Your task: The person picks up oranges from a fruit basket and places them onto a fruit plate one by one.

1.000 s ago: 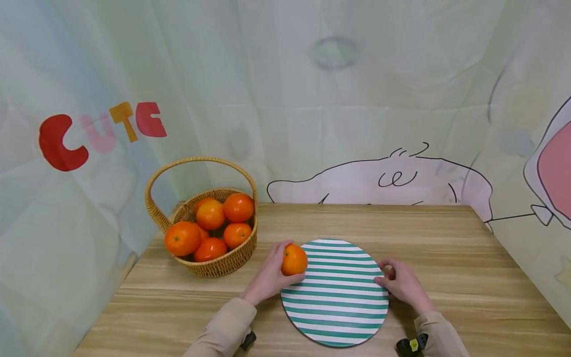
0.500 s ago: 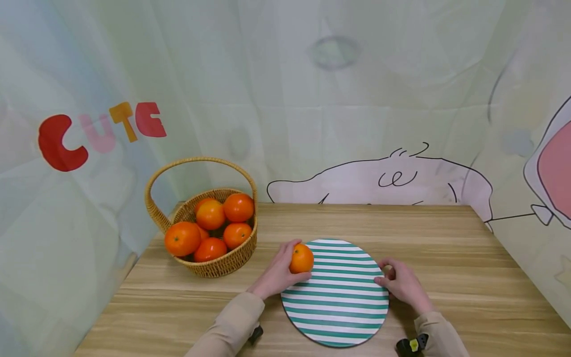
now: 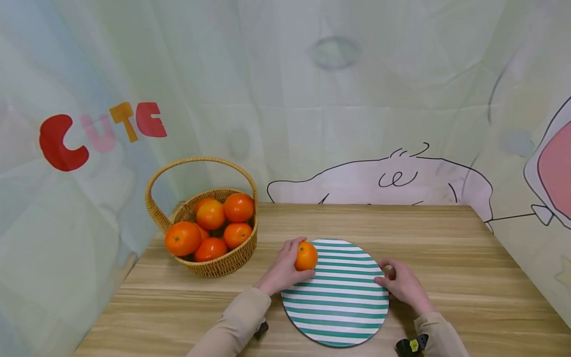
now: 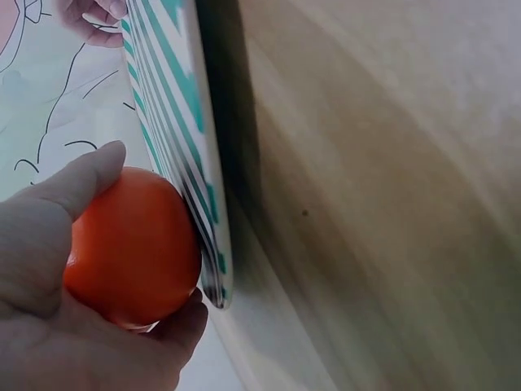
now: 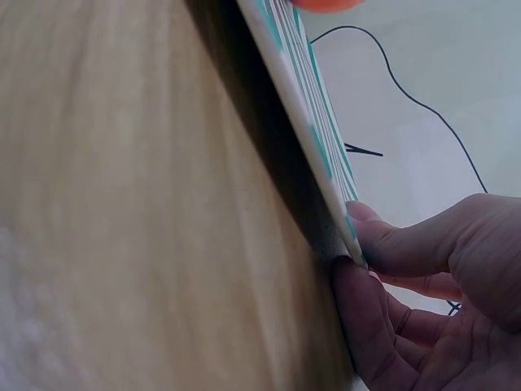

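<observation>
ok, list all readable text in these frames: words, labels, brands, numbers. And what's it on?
"CUTE": multicoloured letters on the left part of the backdrop.
Yellow-green patch on the black wrist device at the right sleeve: too small to read.
No readable text on the striped round board, the held orange fruit or the wicker basket.

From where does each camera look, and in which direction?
Head: on the head, facing forward and down at a round green-white striped board; left hand, right hand show.
Left wrist: on that wrist, facing a glossy round orange fruit; both hands show.
Right wrist: on that wrist, facing the board's edge; right hand shows.
Both wrist views share the board.
</observation>
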`<state>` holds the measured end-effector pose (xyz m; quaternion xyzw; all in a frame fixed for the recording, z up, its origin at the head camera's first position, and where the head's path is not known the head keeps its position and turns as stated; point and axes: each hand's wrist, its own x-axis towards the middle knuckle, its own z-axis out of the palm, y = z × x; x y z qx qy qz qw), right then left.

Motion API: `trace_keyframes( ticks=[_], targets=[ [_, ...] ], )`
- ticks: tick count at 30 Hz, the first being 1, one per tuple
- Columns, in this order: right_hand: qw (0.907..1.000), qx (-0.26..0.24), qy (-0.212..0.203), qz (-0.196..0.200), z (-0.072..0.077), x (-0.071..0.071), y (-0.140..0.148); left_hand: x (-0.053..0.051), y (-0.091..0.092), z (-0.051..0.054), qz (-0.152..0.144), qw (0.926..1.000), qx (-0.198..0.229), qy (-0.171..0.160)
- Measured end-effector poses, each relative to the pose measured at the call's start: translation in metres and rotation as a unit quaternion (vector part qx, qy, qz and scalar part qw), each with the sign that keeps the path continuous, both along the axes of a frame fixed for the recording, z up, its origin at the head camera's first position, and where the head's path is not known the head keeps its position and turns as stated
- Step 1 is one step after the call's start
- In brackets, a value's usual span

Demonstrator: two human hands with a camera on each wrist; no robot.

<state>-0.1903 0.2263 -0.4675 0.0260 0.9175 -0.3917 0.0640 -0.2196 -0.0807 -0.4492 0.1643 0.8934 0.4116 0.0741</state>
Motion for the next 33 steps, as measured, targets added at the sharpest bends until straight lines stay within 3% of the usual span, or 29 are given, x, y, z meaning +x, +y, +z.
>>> trace_keyframes(
  ticks=[27,33],
  targets=[
    [1.0,0.002,0.003,0.005,0.001,0.0,0.0,-0.013,0.014,0.0,0.015,0.9998,-0.003,-0.009],
    [0.9999,-0.004,0.007,0.007,0.001,0.001,0.0,-0.014,0.014,-0.002,0.013,0.9999,-0.011,0.003]
  ],
)
